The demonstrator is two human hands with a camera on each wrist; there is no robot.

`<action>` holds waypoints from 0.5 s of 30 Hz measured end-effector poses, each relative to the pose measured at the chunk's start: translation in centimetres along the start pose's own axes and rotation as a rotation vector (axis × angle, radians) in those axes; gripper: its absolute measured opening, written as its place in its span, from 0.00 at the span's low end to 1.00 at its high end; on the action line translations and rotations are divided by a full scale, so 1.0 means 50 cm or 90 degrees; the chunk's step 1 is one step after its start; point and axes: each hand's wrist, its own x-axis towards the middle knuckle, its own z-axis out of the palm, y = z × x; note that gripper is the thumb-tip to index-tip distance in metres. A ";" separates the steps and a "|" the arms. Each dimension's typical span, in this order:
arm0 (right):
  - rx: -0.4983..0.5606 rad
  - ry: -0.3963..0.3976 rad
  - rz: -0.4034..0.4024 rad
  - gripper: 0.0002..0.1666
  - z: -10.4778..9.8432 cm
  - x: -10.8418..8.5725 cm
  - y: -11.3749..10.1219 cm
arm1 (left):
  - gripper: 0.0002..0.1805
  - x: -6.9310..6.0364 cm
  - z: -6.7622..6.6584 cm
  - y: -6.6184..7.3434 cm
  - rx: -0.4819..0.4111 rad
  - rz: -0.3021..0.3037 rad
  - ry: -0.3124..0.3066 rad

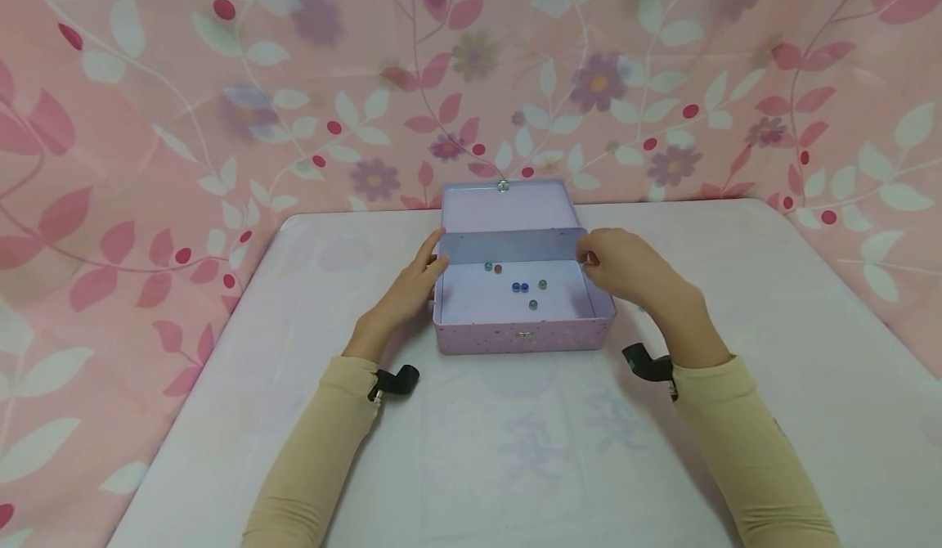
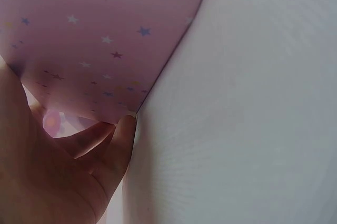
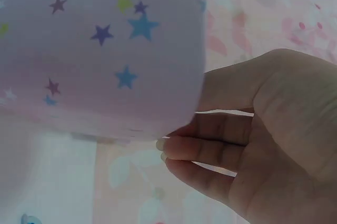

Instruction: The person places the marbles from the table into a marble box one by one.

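Note:
A lilac tin box (image 1: 518,337) with printed stars sits on the table, its hinged lid (image 1: 508,207) standing up at the back. Inside lie several small glass marbles; two blue marbles (image 1: 520,287) touch side by side, near a green marble (image 1: 542,285). My left hand (image 1: 403,290) holds the box's left side near the rear corner, with fingertips at its edge in the left wrist view. At the right rear corner, my right hand (image 1: 634,268) grips the box with curled fingers (image 3: 202,151). The box wall hides some of its fingertips in the right wrist view.
Outside the box on its right, a small bluish marble (image 1: 642,309) lies partly hidden beside my right wrist. The table (image 1: 515,450) wears a white cloth. Behind it hangs pink floral fabric (image 1: 471,65). Black wrist-camera mounts (image 1: 397,380) stick out from both sleeves.

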 end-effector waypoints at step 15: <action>0.020 -0.056 -0.026 0.09 0.052 0.022 -0.030 | 0.32 -0.004 -0.001 0.006 -0.002 -0.004 -0.001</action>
